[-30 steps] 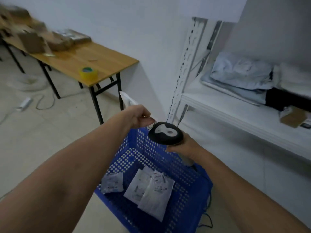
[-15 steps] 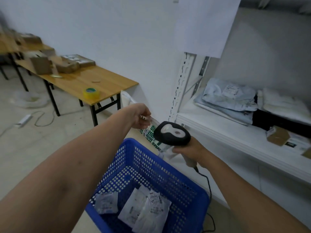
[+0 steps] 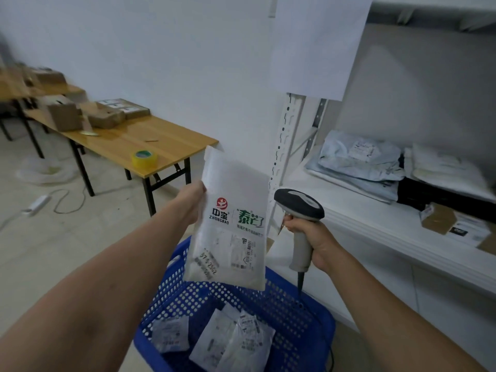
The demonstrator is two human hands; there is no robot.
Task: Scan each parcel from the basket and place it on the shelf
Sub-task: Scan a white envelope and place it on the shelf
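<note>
Left grip [image 3: 192,203] pinched the white parcel [image 3: 233,183] by its left edge, fingertips hidden behind it, and held it upright just above the far rim of the blue basket [image 3: 171,299]. Right grip [image 3: 315,244] was wrapped round the handle of the scanner [image 3: 299,206], forefinger up near the trigger, also above the basket's far rim and just right of the parcel without touching it. The shipping label [image 3: 240,251] sat on the parcel's lower half and faced the person, while the scanner head stood beside the parcel's right edge, so its window did not appear to look at the label.

The step in hand seemed to be the scan. To do it well, the parcel would want turning so the label met the scanner's window squarely, or the scanner drawing back toward the person and aiming at the lower half. The soft bag should be kept flat and still, with no fold across the barcode.

More parcels [image 3: 230,342] lay in the basket's bottom. Right of the basket, the white shelf [image 3: 349,208] already carried grey bags [image 3: 357,162], with bare board along its front edge.
</note>
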